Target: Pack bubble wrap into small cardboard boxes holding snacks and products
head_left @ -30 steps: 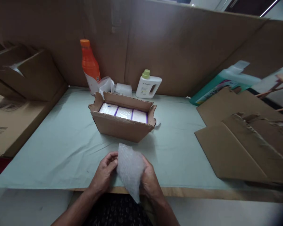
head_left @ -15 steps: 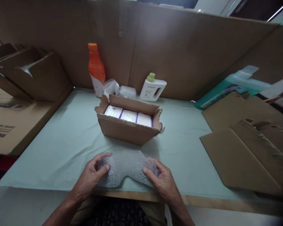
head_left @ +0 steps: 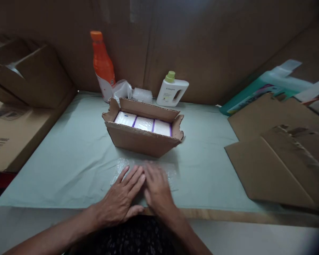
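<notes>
Your left hand [head_left: 122, 198] and right hand [head_left: 155, 187] lay flat, fingers spread, pressing the bubble wrap sheet [head_left: 172, 175] at the surface's near edge; the open carton [head_left: 142, 140] behind remained uncovered.

Table [head_left: 69, 166] with green sheet, cardboard box [head_left: 143, 141], bubble wrap [head_left: 172, 173], bottles, flat cardboard [head_left: 276, 170]

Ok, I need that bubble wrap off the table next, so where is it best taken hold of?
Probably by its two short ends. The bubble wrap lies flat under the left hand and right hand; its left and right edges stick out, so pinch those from either side.
</notes>
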